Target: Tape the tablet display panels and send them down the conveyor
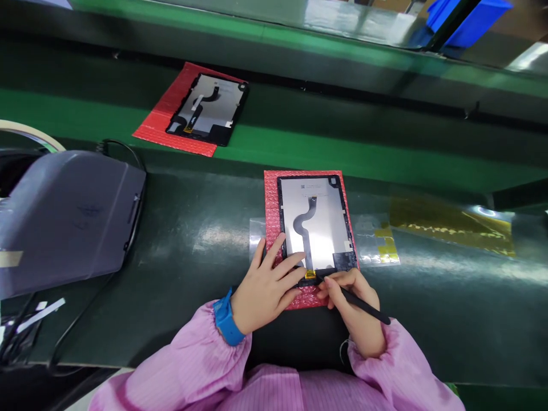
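Observation:
A tablet screen assembly [327, 228] with a black frame and silver back lies on a red bubble-wrap sheet [271, 197] in front of me. A dark curved flex cable [305, 228] runs down its back to a piece of yellow tape [310, 274] at the lower edge. My left hand [268, 285] is spread, its fingertips resting on the lower left of the assembly. My right hand [355, 302] grips a slim black pen-like tool [368, 307]. The tool's tip is beside the yellow tape; whether it touches is hard to tell.
Another screen assembly [214, 108] lies on red bubble wrap [160, 117] on the raised green ledge. A grey machine [72, 217] with cables stands at left. Clear film with yellow tape pieces [385, 242] and a yellow film strip [454, 225] lie at right.

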